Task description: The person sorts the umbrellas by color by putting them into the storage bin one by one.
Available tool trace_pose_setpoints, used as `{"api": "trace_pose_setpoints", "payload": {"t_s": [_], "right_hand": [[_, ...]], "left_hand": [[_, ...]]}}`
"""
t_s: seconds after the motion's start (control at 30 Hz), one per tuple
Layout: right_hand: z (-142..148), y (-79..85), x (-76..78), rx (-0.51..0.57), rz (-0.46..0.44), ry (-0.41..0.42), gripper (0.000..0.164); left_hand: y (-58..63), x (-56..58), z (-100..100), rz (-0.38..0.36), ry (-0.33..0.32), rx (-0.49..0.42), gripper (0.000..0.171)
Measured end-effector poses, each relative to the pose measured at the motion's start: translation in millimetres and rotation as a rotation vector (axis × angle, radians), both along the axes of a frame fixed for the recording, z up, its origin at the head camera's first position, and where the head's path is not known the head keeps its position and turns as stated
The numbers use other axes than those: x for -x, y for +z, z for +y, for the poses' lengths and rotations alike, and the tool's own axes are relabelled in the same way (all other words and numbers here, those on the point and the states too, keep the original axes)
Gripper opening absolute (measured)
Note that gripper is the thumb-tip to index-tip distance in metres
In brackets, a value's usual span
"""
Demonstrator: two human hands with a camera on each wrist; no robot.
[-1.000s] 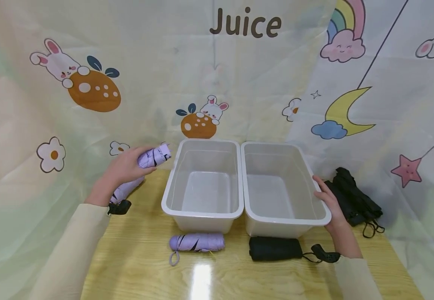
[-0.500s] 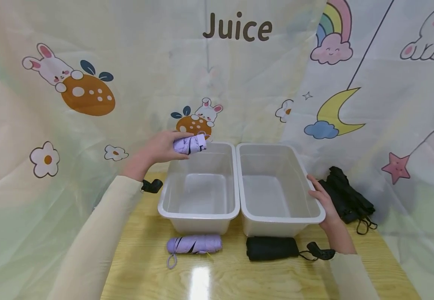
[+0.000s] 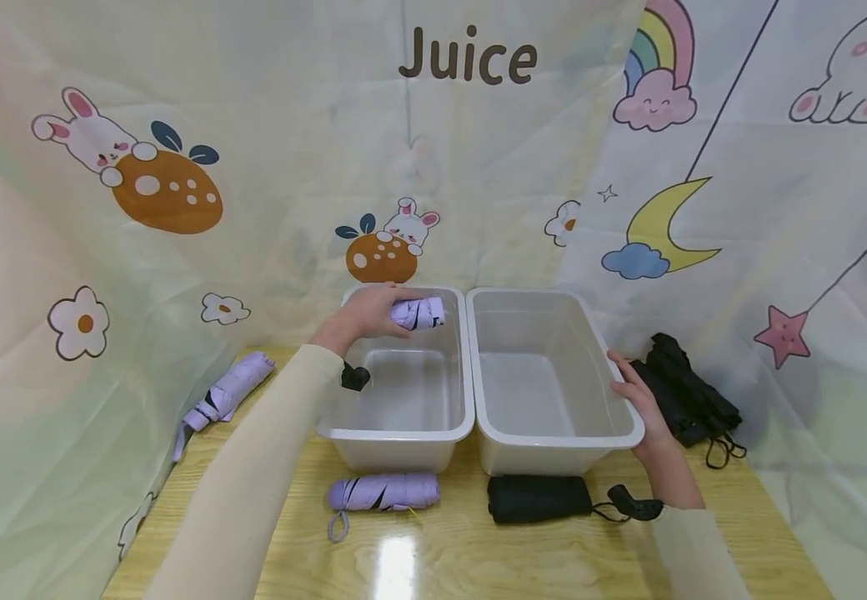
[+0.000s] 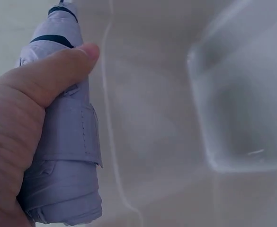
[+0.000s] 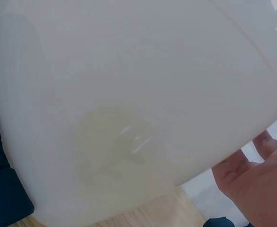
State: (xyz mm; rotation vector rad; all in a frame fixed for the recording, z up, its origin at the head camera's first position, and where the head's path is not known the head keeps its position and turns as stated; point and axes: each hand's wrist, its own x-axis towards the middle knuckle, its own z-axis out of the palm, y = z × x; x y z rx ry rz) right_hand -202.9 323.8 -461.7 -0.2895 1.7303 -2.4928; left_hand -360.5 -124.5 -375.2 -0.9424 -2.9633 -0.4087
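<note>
My left hand (image 3: 373, 312) grips a folded lilac umbrella (image 3: 418, 313) above the left white plastic bin (image 3: 396, 435). In the left wrist view the thumb lies across the wrapped umbrella (image 4: 67, 142), whose strap is fastened round it. My right hand (image 3: 651, 412) rests against the outer right rim of the right white bin (image 3: 561, 442), its fingertips touching the edge. In the right wrist view the fingers (image 5: 233, 168) lie along the side of the bin (image 5: 129, 94). Both bins look bare inside.
A second lilac umbrella (image 3: 384, 492) and a black folded umbrella (image 3: 538, 499) lie before the bins. Another lilac umbrella (image 3: 231, 387) lies at the left, and a loosely folded black umbrella (image 3: 692, 396) at the right. A printed cloth (image 3: 283, 167) hangs behind.
My left hand has carried the lilac umbrella from the left edge rightward, over the left bin's rim and above its inside. The right hand stays at the right bin.
</note>
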Motion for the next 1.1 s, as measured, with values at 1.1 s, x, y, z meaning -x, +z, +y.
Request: {"api": "trace_pose_setpoints", "payload": {"t_s": [1.1], "right_hand": [[1, -3.8, -1.4, -0.011, -0.004, -0.020, 0.051]], "left_hand": [[-113.5, 38.0, 23, -0.062, -0.031, 0.037, 0.072]]}}
